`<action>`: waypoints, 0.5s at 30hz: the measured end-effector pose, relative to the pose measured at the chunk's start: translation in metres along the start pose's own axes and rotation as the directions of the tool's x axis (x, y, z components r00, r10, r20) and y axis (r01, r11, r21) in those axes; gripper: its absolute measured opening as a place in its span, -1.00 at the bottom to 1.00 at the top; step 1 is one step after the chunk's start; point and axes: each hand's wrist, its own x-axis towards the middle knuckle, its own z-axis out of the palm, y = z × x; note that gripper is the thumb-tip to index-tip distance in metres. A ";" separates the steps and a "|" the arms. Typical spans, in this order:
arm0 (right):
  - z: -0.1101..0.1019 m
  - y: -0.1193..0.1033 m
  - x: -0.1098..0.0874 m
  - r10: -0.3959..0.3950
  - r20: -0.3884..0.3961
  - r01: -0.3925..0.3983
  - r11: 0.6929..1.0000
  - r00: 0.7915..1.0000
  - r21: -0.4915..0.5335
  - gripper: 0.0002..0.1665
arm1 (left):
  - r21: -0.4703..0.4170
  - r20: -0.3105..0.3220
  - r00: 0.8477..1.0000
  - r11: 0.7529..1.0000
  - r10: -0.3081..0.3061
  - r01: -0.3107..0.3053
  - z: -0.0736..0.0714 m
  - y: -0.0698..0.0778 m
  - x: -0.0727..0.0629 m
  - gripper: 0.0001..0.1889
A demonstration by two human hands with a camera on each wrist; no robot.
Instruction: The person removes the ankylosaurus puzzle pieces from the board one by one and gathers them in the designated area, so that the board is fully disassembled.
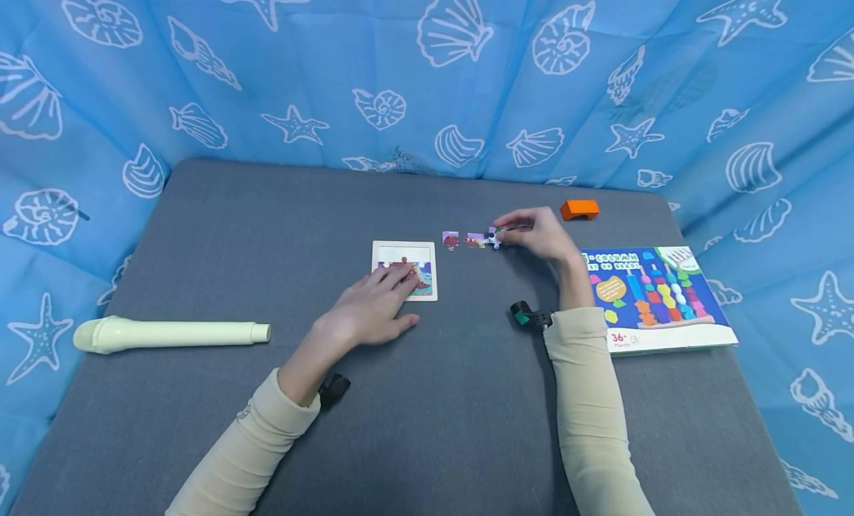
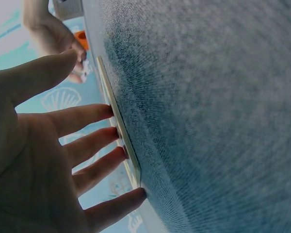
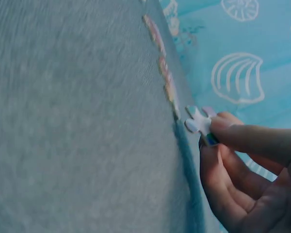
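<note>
A square puzzle tray [image 1: 404, 245] with a pale frame lies mid-table, its lower part filled with colourful pieces. My left hand [image 1: 365, 305] rests on it with fingers spread and nearly straight; in the left wrist view the fingertips [image 2: 120, 154] touch the tray's edge. To the right, my right hand [image 1: 535, 234] pinches a jigsaw piece [image 3: 200, 121] between thumb and fingers, just above the table. Two more puzzle pieces lie between the tray and that hand: one with a red shape [image 1: 450, 239] and a purple-and-yellow one [image 1: 475, 240].
An orange block [image 1: 580, 210] sits beyond my right hand. A boxed bead set [image 1: 657, 297] lies right of my right forearm. At the left is a pale green microphone-shaped object [image 1: 172, 333]. A blue shell-print curtain [image 1: 400, 71] hangs behind the grey table [image 1: 454, 427].
</note>
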 end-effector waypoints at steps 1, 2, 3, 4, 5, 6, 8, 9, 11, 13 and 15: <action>-0.001 0.002 0.000 0.013 0.004 -0.013 1.000 1.000 -0.009 -0.63 | -0.001 0.002 1.000 1.000 -0.002 0.002 0.000 0.000 0.000 -0.20; -0.002 0.003 0.000 0.023 0.006 -0.023 1.000 1.000 -0.012 -0.63 | -0.001 0.003 1.000 1.000 -0.003 0.003 0.000 0.001 0.000 -0.20; -0.002 0.005 0.000 0.030 0.011 -0.030 0.999 0.999 -0.018 -0.63 | -0.001 0.004 1.000 1.000 -0.003 0.003 0.000 0.001 0.000 -0.20; -0.003 0.006 0.001 0.034 0.013 -0.034 0.999 0.999 -0.024 -0.64 | -0.001 0.005 1.000 1.000 -0.003 0.003 0.000 0.001 0.000 -0.20; -0.004 0.007 0.001 0.036 0.012 -0.036 0.999 0.999 -0.032 -0.64 | 0.000 0.006 1.000 1.000 -0.002 0.002 0.000 0.001 0.000 -0.20; -0.004 0.007 0.001 0.035 0.010 -0.035 0.999 0.999 -0.042 -0.65 | 0.000 0.006 1.000 1.000 -0.001 0.001 0.000 0.001 0.000 -0.20; -0.004 0.008 0.001 0.025 0.002 -0.024 0.997 1.000 -0.066 -0.67 | -0.001 0.006 1.000 1.000 0.000 0.000 0.000 0.001 0.000 -0.19; -0.004 0.008 0.001 0.018 -0.001 -0.018 0.997 1.000 -0.080 -0.67 | 0.000 0.007 1.000 1.000 -0.001 0.001 0.000 0.001 -0.001 -0.19; -0.004 0.008 0.001 0.008 -0.008 -0.009 0.995 1.000 -0.103 -0.68 | 0.000 0.006 1.000 1.000 -0.002 0.002 0.000 0.001 -0.001 -0.18; -0.004 0.007 0.001 0.007 -0.016 -0.009 0.992 1.000 -0.124 -0.69 | 0.002 0.005 1.000 1.000 -0.002 0.002 0.000 0.001 -0.001 -0.18; -0.004 0.006 0.001 0.012 -0.018 -0.014 0.990 1.000 -0.140 -0.69 | 0.008 0.001 1.000 1.000 0.000 0.000 0.000 0.002 -0.001 -0.18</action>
